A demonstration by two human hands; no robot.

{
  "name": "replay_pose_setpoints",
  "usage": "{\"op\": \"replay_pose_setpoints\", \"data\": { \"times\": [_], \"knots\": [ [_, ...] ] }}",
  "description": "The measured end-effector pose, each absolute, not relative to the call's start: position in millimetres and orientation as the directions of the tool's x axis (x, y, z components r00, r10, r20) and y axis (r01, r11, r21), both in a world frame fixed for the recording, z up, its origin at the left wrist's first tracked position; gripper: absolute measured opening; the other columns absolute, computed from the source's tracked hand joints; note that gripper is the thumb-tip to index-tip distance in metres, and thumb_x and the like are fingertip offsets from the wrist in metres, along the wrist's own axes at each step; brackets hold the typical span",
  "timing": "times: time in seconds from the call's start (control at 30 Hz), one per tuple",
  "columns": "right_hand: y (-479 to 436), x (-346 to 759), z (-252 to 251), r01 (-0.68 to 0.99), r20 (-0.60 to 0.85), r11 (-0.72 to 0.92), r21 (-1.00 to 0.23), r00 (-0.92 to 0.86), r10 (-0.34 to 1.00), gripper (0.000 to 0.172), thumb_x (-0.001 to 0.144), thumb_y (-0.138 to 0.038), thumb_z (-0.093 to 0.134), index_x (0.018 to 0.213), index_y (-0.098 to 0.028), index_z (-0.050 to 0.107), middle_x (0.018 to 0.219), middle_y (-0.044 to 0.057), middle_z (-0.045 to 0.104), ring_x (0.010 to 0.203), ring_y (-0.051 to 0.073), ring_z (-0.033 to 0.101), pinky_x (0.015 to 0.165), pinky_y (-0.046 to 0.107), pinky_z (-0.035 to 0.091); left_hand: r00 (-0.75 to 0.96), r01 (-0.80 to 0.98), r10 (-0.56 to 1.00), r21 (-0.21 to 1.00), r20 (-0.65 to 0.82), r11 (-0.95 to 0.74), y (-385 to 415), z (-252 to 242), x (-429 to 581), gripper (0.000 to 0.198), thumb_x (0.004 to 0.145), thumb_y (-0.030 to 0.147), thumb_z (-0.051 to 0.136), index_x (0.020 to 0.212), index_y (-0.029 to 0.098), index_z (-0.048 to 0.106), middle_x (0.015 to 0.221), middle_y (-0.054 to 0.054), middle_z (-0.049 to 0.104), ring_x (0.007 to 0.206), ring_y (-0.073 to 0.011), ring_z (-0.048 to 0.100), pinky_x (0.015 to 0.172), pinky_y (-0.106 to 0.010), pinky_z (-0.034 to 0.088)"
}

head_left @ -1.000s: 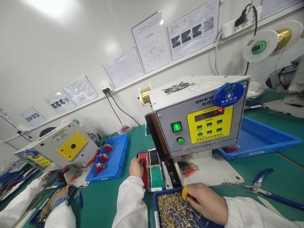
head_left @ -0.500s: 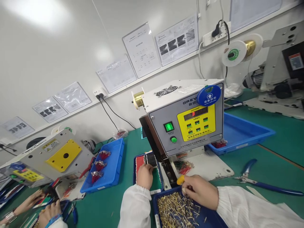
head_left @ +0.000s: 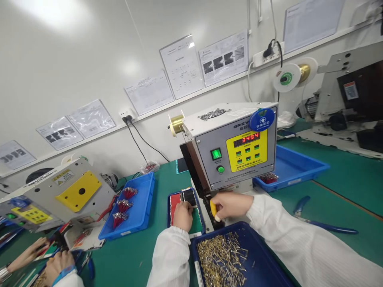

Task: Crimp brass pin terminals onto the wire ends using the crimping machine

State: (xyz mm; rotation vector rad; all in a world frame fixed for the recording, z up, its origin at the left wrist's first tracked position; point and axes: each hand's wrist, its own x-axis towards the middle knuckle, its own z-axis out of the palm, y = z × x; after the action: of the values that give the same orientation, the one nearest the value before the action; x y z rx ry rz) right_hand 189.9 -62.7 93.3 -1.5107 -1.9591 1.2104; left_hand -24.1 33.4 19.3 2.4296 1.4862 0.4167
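My left hand (head_left: 183, 216) reaches over a small blue tray (head_left: 169, 213) holding red (head_left: 175, 204), black (head_left: 189, 197) and green (head_left: 196, 222) wire bundles. Its fingers are closed and bent down onto the wires; what they pinch is hidden. At the foot of the grey GREWIN-type machine (head_left: 209, 171), my right hand (head_left: 231, 205) is closed in a pinch. A yellow cover (head_left: 213, 208) sits on its index fingertip and a whitish one on the thumb. Whatever lies between those fingertips is too small to make out. Below stands a dark blue tray (head_left: 263, 255) with many metal terminals (head_left: 220, 255).
Blue-handled cutters (head_left: 326, 226) lie at right. A blue bin (head_left: 299, 167) stands behind the machine, another (head_left: 140, 211) with red-wire bundles at left. A co-worker's hands (head_left: 60, 265) work at a second machine (head_left: 74, 191). Wire spools hang near the wall.
My right hand has moved up and left from above the terminals to the machine's lower front. The display now reads 3494. My left hand stays on the wires; the view has shifted slightly.
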Motion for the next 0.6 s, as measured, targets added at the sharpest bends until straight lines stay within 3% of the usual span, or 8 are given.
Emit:
{"op": "replay_pose_setpoints", "data": {
  "times": [0.1, 0.23, 0.4, 0.5, 0.6],
  "knots": [
    [-50, 202, 88, 0.344, -0.238, -0.107, -0.933, -0.368, 0.899, 0.017, 0.063, -0.024, 0.07, 0.075, -0.016, 0.061, 0.061, -0.003, 0.06, 0.051, 0.011, 0.053, 0.046, 0.021, 0.043, 0.428, 0.822, 0.897, 0.364, 0.115, -0.438, 37, 17, -24, 0.011, 0.082, 0.009, 0.057, 0.08, 0.016, 0.065, 0.086, -0.006, 0.066, 0.088, -0.0183, 0.059, 0.077, -0.026, 0.041],
    [-51, 200, 73, 0.085, -0.095, -0.077, -0.993, -0.226, 0.969, 0.019, 0.068, -0.031, 0.069, 0.066, -0.015, 0.059, 0.053, -0.003, 0.056, 0.046, 0.008, 0.05, 0.046, 0.019, 0.043, 0.398, 0.809, 0.9, 0.395, 0.178, -0.436, 43, 14, -22, 0.015, 0.084, 0.011, 0.056, 0.09, 0.018, 0.068, 0.094, -0.006, 0.067, 0.091, -0.0178, 0.059, 0.08, -0.026, 0.042],
    [-59, 188, 70, 0.101, -0.179, -0.177, -0.979, -0.007, 0.984, 0.03, 0.074, -0.037, 0.067, 0.056, -0.017, 0.055, 0.046, -0.002, 0.054, 0.035, 0.008, 0.045, 0.035, 0.02, 0.038, 0.422, 0.829, 0.891, 0.327, 0.168, -0.454, 53, 17, -12, 0.022, 0.082, 0.006, 0.051, 0.078, 0.017, 0.07, 0.089, -0.008, 0.065, 0.092, -0.0198, 0.057, 0.081, -0.028, 0.04],
    [-58, 187, 71, 0.089, -0.167, -0.167, -0.982, 0.01, 0.986, 0.027, 0.072, -0.034, 0.068, 0.055, -0.017, 0.056, 0.044, -0.003, 0.052, 0.034, 0.008, 0.045, 0.034, 0.019, 0.038, 0.427, 0.838, 0.894, 0.31, 0.137, -0.449, 57, 16, -8, 0.023, 0.079, 0.001, 0.051, 0.071, 0.016, 0.067, 0.084, -0.008, 0.064, 0.09, -0.0197, 0.057, 0.08, -0.028, 0.039],
    [-57, 188, 71, 0.079, -0.149, -0.149, -0.986, 0.001, 0.989, 0.025, 0.073, -0.033, 0.066, 0.056, -0.017, 0.057, 0.042, -0.004, 0.051, 0.033, 0.007, 0.042, 0.032, 0.018, 0.036, 0.426, 0.844, 0.894, 0.293, 0.142, -0.449, 59, 13, -7, 0.022, 0.082, 0.004, 0.049, 0.077, 0.016, 0.067, 0.087, -0.008, 0.063, 0.092, -0.0208, 0.056, 0.08, -0.029, 0.039]
  ]
}}
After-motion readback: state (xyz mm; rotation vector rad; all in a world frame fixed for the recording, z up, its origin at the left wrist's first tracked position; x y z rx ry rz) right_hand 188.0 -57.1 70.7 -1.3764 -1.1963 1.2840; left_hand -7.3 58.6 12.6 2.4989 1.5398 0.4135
